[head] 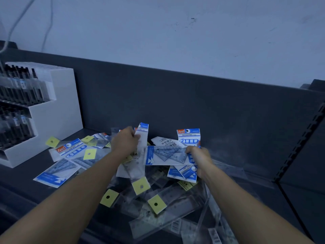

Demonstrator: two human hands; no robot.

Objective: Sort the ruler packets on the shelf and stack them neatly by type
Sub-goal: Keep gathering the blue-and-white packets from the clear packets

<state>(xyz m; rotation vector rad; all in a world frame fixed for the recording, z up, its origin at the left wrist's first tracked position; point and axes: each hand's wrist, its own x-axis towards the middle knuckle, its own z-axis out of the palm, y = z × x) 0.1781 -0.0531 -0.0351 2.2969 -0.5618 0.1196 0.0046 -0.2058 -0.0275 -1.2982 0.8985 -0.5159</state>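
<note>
Over clear ruler packets (158, 217) heaped at shelf (255, 199) front: gripping an upright packet (142, 136) in left hand (124, 140), flat blue packet (165, 155) in right hand (200, 158); bare shelf rightward.

The picture was dim, with a cold blue cast over everything. The light was soft and even, and its source could not be told. It left only faint shade under the forearms and no hard shadows. The left grip (125, 140) and the upright packet (144, 131) it pinched were smeared by motion. The right grip (200, 158), holding the flat packet (167, 155), was sharper. The pen rack (58, 103) at the left edge was blurred. The shelf back (193, 106) bowed with lens distortion. The clear sleeves (175, 199) carried a dull sheen.
</note>
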